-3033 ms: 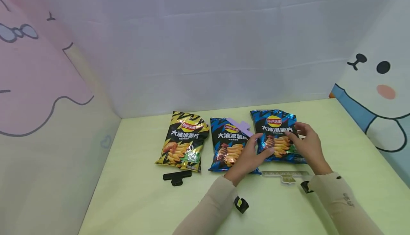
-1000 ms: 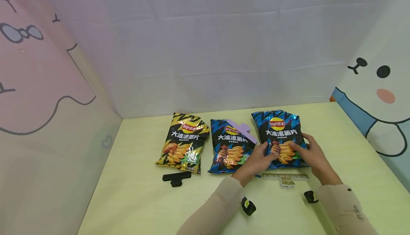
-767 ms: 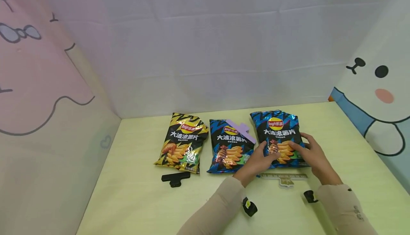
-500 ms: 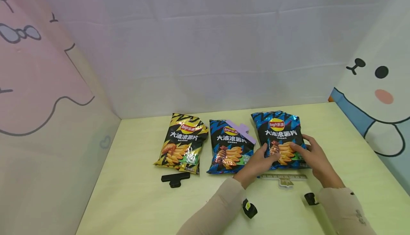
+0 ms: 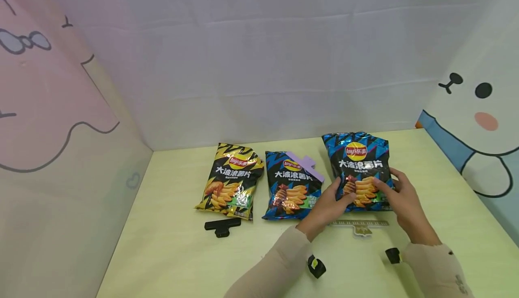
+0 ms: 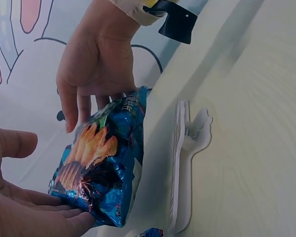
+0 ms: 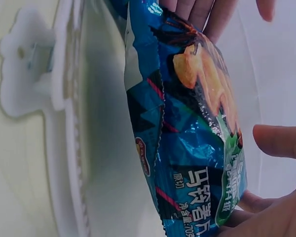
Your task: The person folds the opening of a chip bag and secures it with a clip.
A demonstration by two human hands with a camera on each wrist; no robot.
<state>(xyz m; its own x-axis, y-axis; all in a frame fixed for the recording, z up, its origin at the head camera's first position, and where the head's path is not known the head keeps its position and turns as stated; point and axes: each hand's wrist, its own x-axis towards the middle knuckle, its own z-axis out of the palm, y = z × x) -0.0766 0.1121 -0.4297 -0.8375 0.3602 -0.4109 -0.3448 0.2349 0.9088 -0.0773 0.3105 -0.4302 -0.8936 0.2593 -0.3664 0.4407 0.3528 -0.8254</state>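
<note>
A blue-and-black chip bag (image 5: 358, 153) is held between both hands, its lower part raised off the table in the wrist views. On its left edge, my left hand (image 5: 324, 208) holds it with fingers behind and thumb toward the front; in the left wrist view those fingers (image 6: 54, 212) run along the bag's side. My right hand (image 5: 405, 201) grips the opposite edge, thumb near the printed front and fingers partly hidden behind. Just below the bag lies a pale clip (image 5: 362, 228) with a ruler-like bar, also seen beside the bag in the right wrist view.
Left of the held bag lies another blue chip bag (image 5: 285, 190) with a lavender clip (image 5: 306, 166) across its upper right corner. A yellow-and-black chip bag (image 5: 231, 181) lies farther left, above a black clip (image 5: 222, 226). A curtain (image 5: 259, 86) hangs behind the table.
Both hands have drawn closer around the right-hand blue chip bag. In the last half second it has shifted up and right and looks larger, lifted toward the camera. The other bags stay put.
</note>
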